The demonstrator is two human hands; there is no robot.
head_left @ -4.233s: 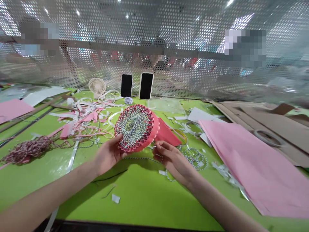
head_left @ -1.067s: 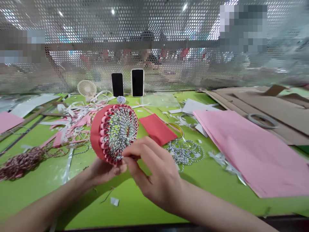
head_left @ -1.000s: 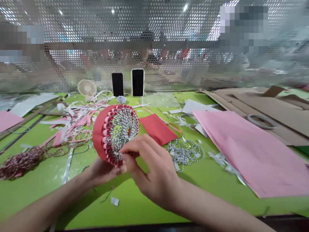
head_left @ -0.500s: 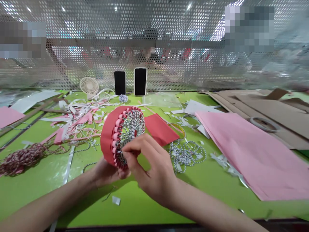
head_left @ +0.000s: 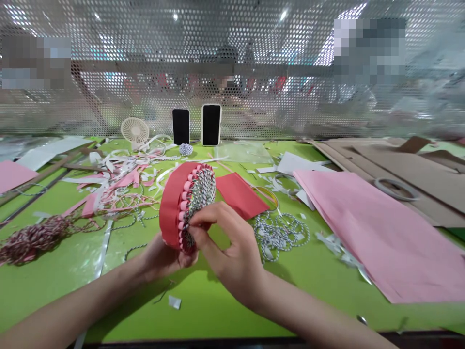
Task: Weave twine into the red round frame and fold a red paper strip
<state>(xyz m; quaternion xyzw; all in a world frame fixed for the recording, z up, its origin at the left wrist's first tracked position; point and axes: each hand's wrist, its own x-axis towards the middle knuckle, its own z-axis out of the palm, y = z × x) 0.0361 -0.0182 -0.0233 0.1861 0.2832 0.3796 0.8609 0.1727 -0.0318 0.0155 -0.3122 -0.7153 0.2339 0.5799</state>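
Observation:
A round red paper box [head_left: 173,203] with a scalloped pink rim and a face of woven black-and-white twine is held on edge above the green table [head_left: 203,300]. My left hand [head_left: 163,257] grips it from below and behind. My right hand [head_left: 228,252] is closed in a pinch, thumb and forefinger on the twine at the lower part of the woven face. A loose heap of the same black-and-white twine [head_left: 281,232] lies just right of my right hand.
A red paper piece [head_left: 241,194] lies behind the box. Large pink sheets [head_left: 374,232] and cardboard [head_left: 417,179] fill the right. Paper strips [head_left: 119,179] and a red-and-white twine bundle [head_left: 32,237] lie left. Two phones [head_left: 196,125], a small fan [head_left: 134,130] and a tape roll [head_left: 394,188] stand further back.
The box has turned further edge-on, its woven face now pointing right. My right hand came from the table to the face and now pinches the twine there.

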